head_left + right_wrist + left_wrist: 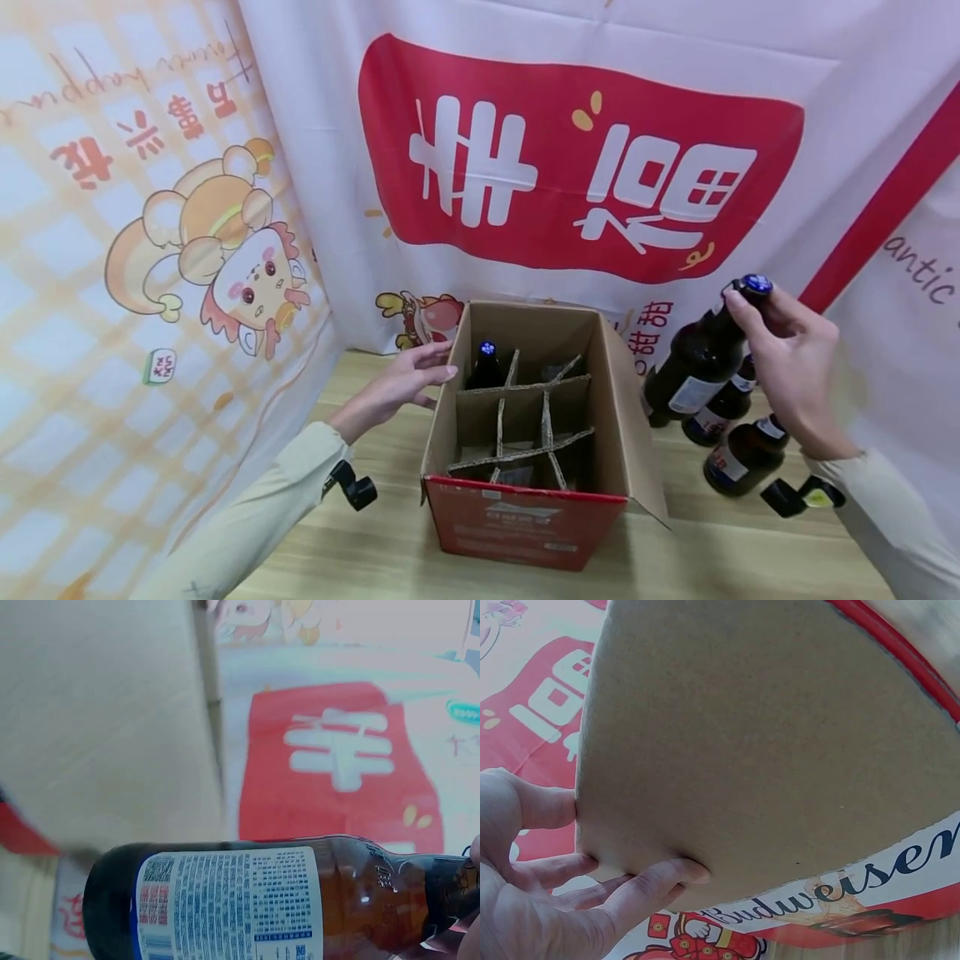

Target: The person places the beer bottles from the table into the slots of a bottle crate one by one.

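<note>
By its neck, just under the blue cap, my right hand point(798, 367) pinches a brown glass beer bottle point(693, 362). This bottle leans to the right of the box, and its white back label point(232, 900) faces the right wrist camera. My left hand point(401, 383) rests against the left side of the cardboard box point(528, 525), near its far corner. In the left wrist view, its fingers touch the brown flap point(742, 750) folded down outside. Cardboard dividers point(525, 387) split the box into compartments. A blue-capped bottle point(487, 371) stands in the far left compartment.
Two more brown bottles stand on the wooden table point(720, 542) to the right: one nearer point(742, 462), one behind it point(720, 417). The right flap point(637, 425) of the box sticks outward toward them. Printed cloth point(330, 100) hangs behind and at both sides.
</note>
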Motion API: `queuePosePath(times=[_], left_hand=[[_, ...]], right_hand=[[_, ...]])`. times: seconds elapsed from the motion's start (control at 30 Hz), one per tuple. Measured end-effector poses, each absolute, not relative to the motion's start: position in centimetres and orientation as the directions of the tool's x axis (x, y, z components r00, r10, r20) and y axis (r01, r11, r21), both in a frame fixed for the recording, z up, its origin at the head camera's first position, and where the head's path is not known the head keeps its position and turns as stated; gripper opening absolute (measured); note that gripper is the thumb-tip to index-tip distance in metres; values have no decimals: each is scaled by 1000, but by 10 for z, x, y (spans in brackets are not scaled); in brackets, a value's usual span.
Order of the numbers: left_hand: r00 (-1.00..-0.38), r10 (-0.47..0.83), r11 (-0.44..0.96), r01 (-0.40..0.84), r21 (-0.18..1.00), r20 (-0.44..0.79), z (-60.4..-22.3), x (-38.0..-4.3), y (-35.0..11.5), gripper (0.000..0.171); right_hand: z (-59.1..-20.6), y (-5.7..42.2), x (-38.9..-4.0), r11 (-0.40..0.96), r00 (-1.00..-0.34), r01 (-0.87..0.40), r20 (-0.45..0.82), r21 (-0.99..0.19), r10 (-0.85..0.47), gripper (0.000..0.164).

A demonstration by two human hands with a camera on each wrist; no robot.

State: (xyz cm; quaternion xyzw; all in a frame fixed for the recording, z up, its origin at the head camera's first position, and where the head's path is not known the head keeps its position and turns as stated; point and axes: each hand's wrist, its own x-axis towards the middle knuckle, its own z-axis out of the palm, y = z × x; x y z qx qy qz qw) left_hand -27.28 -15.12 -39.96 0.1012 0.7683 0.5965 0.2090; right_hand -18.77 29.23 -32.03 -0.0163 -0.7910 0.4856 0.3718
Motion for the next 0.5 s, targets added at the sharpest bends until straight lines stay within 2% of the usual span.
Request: queuePosePath(times=[0.23, 0.5], left_hand=[[-891, 410, 270, -86, 959, -195, -399, -274, -155, 64], [-882, 430, 233, -97, 968, -192, -402, -274, -153, 65]], right_hand=[[-287, 268, -179, 540, -804, -291, 508, -790, 310, 40], [-269, 237, -187, 519, -751, -435, 615, -736, 243, 39]])
